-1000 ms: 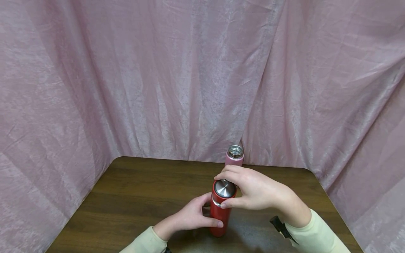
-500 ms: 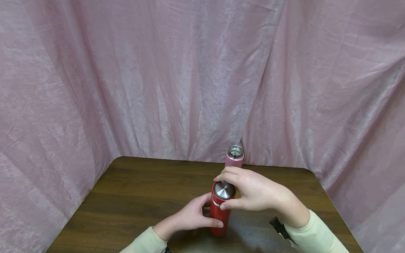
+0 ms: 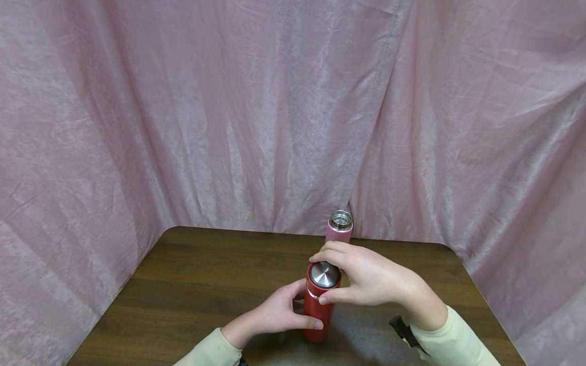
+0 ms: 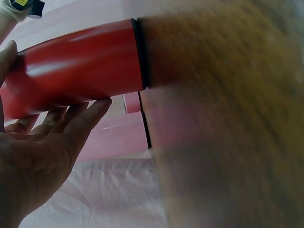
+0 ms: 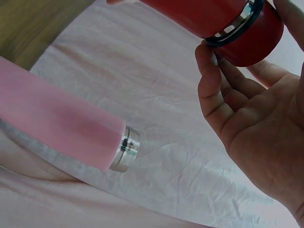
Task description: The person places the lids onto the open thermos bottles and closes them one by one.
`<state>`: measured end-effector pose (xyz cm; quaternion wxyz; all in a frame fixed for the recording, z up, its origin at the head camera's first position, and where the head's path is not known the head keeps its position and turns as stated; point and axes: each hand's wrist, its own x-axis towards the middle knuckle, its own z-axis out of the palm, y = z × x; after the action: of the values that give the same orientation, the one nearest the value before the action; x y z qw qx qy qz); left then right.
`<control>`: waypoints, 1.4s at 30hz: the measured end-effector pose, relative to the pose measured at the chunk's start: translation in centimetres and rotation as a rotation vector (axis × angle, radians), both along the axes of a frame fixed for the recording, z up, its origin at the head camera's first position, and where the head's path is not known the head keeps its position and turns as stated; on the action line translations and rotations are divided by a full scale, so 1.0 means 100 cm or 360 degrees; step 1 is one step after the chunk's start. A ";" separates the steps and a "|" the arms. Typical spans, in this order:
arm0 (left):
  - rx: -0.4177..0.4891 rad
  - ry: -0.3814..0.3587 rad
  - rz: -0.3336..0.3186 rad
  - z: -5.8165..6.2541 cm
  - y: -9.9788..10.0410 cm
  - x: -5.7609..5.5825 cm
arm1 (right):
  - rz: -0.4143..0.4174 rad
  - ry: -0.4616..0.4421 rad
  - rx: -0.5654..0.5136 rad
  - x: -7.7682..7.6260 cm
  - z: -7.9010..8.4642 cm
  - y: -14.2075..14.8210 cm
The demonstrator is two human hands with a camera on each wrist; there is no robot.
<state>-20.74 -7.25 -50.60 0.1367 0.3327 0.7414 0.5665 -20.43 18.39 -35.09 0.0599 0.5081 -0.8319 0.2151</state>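
Observation:
A red thermos flask [image 3: 316, 320] stands upright on the wooden table. My left hand [image 3: 279, 311] grips its body, thumb across the near side and fingers behind it. On top, my right hand [image 3: 371, 274] holds the red screw lid [image 3: 325, 274] with its brushed-metal top, thumb in front and fingertips at the far edge. In the right wrist view a shiny silver band [image 5: 232, 26] shows between lid and body. Behind the right hand stands a pink thermos flask [image 3: 339, 234], its metal mouth [image 5: 126, 149] uncovered.
The dark wooden table [image 3: 220, 274] ends at a pink velvet curtain [image 3: 238, 127] at the back and sides. In the left wrist view a small pink piece [image 4: 132, 102] stands between the two flasks; the head view hides it behind the right hand.
The lid and my right hand have sunk very slightly since a second ago, and the right sleeve has shifted a little left. The left hand and both flasks stay where they were.

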 end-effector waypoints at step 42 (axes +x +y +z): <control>-0.0004 0.0015 -0.0015 0.002 -0.001 0.001 | -0.0132 -0.0311 -0.0638 0.003 -0.064 0.001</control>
<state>-20.59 -7.31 -50.44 0.1364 0.3388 0.7411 0.5634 -20.10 18.52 -41.47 0.0877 0.4283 -0.7945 0.4215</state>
